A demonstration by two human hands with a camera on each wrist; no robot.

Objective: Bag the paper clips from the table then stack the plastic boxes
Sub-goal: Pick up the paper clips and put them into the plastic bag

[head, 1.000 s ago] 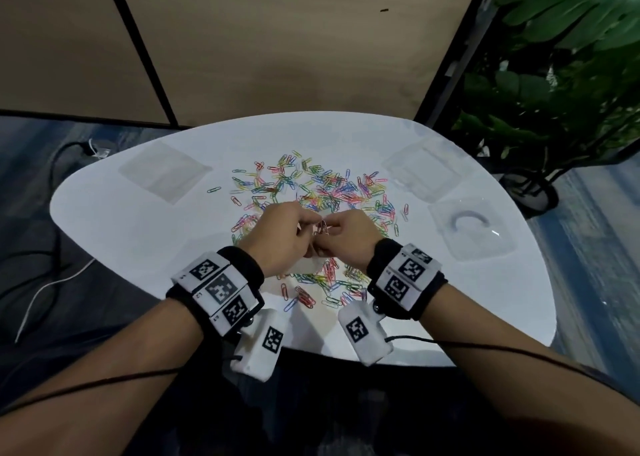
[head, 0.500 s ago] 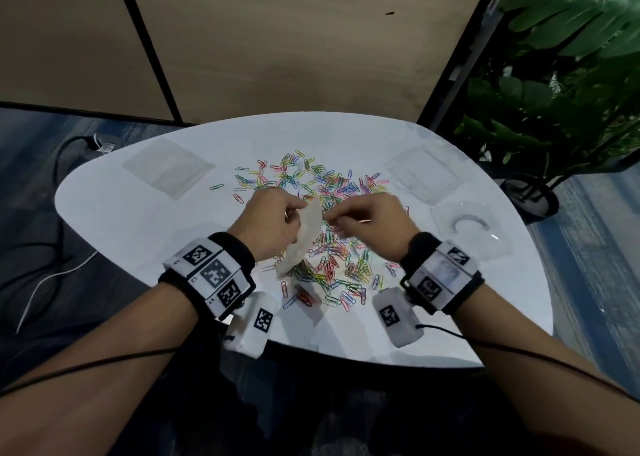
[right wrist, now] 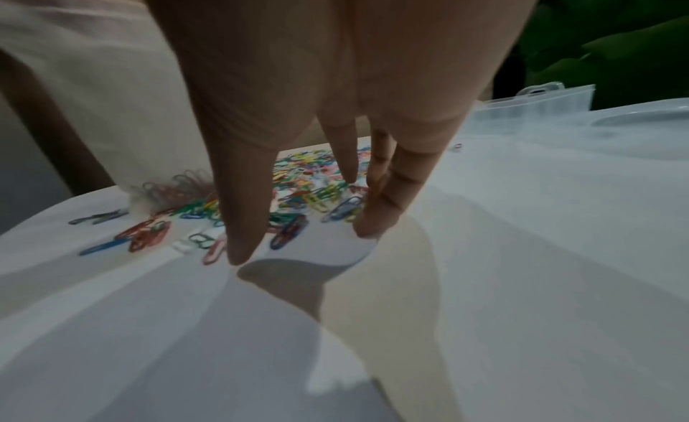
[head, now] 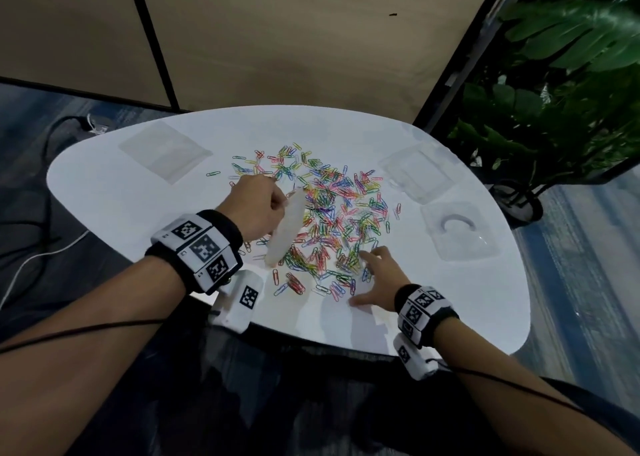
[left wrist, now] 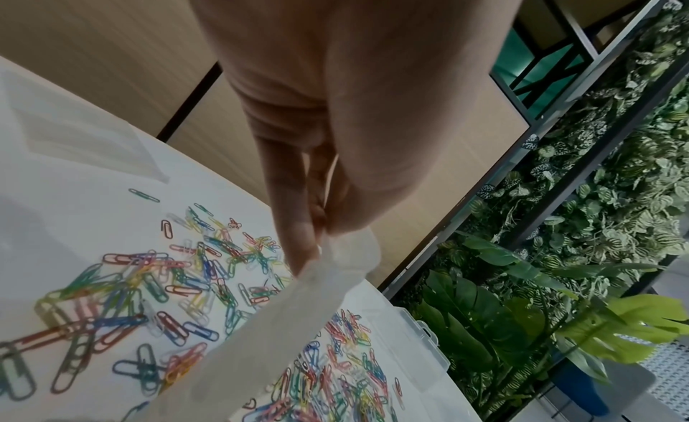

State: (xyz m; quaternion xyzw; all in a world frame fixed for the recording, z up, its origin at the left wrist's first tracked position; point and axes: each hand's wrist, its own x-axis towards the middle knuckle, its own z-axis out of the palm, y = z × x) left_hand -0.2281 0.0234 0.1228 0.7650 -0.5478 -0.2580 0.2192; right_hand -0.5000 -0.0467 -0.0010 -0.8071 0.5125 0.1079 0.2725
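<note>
Many coloured paper clips [head: 332,213] [left wrist: 156,287] [right wrist: 309,192] lie scattered over the middle of the white table [head: 138,220]. My left hand [head: 258,209] [left wrist: 317,231] pinches the top edge of a small clear plastic bag [head: 285,228] [left wrist: 275,334], which hangs down over the clips. My right hand [head: 372,275] [right wrist: 306,239] is spread flat, fingertips touching the table at the near right edge of the clip pile, holding nothing. Two clear plastic boxes [head: 419,173] [head: 459,230] sit at the table's right.
A flat clear plastic bag [head: 166,150] lies at the far left of the table. Green plants [head: 554,91] stand just beyond the right edge. Cables [head: 38,247] run on the floor at the left. A wooden wall panel rises behind the table.
My right hand let go of the bag and moved down to the near right of the pile, spreading open. My left hand kept the bag and lifted it slightly away.
</note>
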